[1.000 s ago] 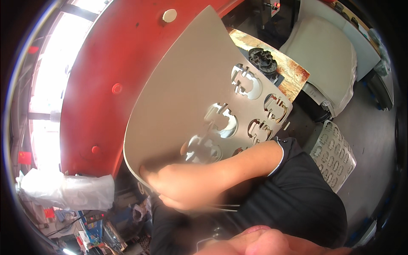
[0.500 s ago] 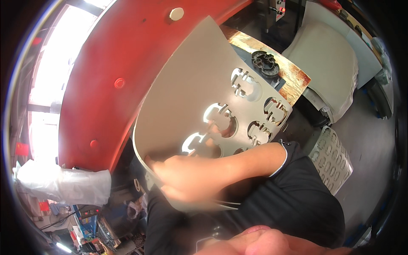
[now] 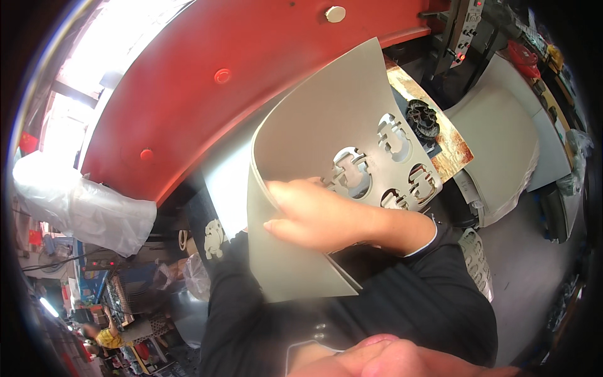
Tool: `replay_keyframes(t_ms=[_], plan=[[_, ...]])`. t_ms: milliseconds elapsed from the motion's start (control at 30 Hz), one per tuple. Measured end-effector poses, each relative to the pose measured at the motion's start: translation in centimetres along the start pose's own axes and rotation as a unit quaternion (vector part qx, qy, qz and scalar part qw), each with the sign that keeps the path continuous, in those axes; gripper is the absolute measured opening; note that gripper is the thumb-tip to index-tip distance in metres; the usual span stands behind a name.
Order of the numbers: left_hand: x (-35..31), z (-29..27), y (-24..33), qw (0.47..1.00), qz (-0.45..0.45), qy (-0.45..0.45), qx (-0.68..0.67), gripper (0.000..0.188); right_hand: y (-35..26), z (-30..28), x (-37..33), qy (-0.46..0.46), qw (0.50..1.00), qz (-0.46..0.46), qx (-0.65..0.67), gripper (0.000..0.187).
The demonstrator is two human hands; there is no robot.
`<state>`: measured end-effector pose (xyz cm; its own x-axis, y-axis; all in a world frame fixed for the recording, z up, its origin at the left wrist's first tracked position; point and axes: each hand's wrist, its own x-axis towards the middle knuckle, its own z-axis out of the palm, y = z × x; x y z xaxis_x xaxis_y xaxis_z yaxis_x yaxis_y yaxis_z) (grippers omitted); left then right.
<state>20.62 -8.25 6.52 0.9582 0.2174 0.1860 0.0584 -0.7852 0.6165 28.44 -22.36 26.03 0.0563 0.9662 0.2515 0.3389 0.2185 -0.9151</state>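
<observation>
Bent beige sheet (image 3: pixel 326 119), cutouts along right side, slanted across frame centre. Right hand (image 3: pixel 314 213) grasped its curled part, mid-frame. Left hand out of sight; could not tell its state. Black round piece (image 3: pixel 422 120) lay toward upper right, red panel (image 3: pixel 188 94) upper left.

right hand (image 3: pixel 314 215) gripping beige sheet (image 3: pixel 320 125), red panel (image 3: pixel 188 110)

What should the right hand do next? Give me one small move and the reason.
Probably ease the beige sheet flatter with the right hand: that hand is at its curled left edge, and the sheet bows upward rather than lying flat.
</observation>
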Motion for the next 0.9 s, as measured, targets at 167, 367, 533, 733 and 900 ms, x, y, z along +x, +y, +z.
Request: replay_keyframes(t_ms=[167, 367, 533, 733, 900], plan=[[2.2, -3.3, -2.4, 0.992, -0.014, 0.125, -0.001, 0.022, 1.1, -0.4, 1.0, 0.018, 0.999, -0.033, 0.011, 0.021], [-2.2, -12.3, -8.1, 0.925, -0.195, 0.319, -0.07, 0.02, 2.0, -1.3, 2.2, -0.004, 0.996, 0.06, 0.06, 0.02], [-12.4, -17.5, -12.7, 0.866, -0.188, 0.291, 0.359, 0.016, 2.2, -1.4, 3.0, 0.033, 0.998, 0.041, 0.042, 0.019], [-15.6, -15.5, -13.8, 0.903, -0.345, 0.064, 0.249, 0.059, 2.5, -1.2, 3.8, 0.016, 0.998, 0.037, 0.037, 0.019], [-10.6, -12.0, -9.1, 0.891, 0.014, 0.09, 0.444, 0.064, 2.6, -1.4, 4.2, -0.018, 0.997, 0.062, 0.029, 0.021]])
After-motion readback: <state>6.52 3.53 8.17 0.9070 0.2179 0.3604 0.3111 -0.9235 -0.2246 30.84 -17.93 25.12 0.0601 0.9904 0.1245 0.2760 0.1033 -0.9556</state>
